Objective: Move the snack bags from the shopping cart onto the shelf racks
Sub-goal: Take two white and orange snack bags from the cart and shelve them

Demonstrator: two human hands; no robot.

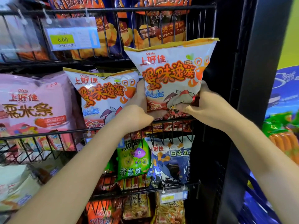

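I hold a white and orange crab-flavour snack bag (171,68) upright in front of the middle wire rack (48,135). My left hand (139,109) grips its lower left edge. Gripping the lower right corner is my right hand (205,102), fingers curled over the front. The bag's bottom is just above the rack's front rail. An identical crab-flavour bag (103,94) stands in the same rack directly to the left. The shopping cart is not in view.
Pink strawberry snack bags (35,104) fill the rack's left side. The upper rack (113,10) holds orange chip bags and a 6.00 price tag (71,38). Green and blue bags (155,159) sit below. A black shelf post (252,78) stands close on the right.
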